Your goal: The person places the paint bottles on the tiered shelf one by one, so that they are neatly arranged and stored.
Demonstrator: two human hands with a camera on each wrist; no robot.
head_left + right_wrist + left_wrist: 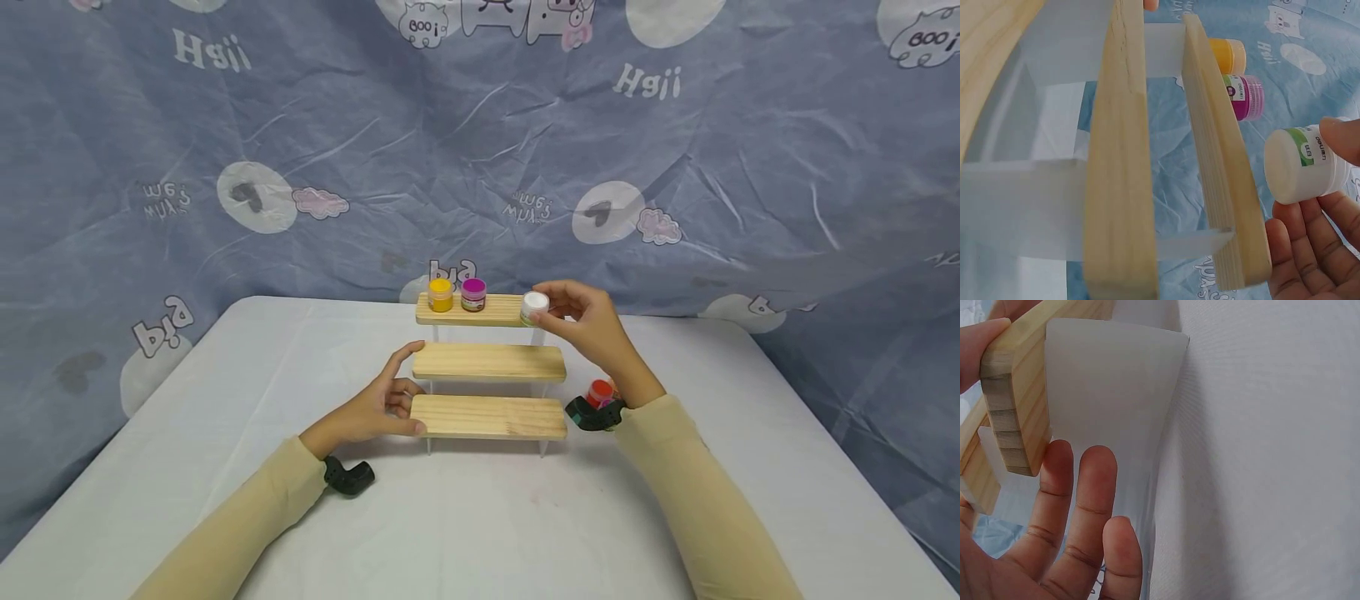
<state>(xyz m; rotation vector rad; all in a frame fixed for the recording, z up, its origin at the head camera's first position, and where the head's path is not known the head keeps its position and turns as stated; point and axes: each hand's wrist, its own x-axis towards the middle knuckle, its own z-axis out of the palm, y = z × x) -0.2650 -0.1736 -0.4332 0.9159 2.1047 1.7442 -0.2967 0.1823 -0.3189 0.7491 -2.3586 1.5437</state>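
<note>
Blue cloth behind white worktop. Right hand pinches white jar at right end of rack's far tier; left hand grips rack, left side. Likely placing step; next calls for settling jar, releasing.

Head view: red jar partly hidden by black wrist device; neighbours too covered to count. White jar: label unreadable, too small. Right-wrist view: right hand cropped at edge.

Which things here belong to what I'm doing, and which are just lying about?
In the job:
white jar in the right hand
yellow jar, purple jar
wooden stand, gripped by the left hand
probably the red jar

No obvious strays; just setting:
patterned backdrop
white table
</note>
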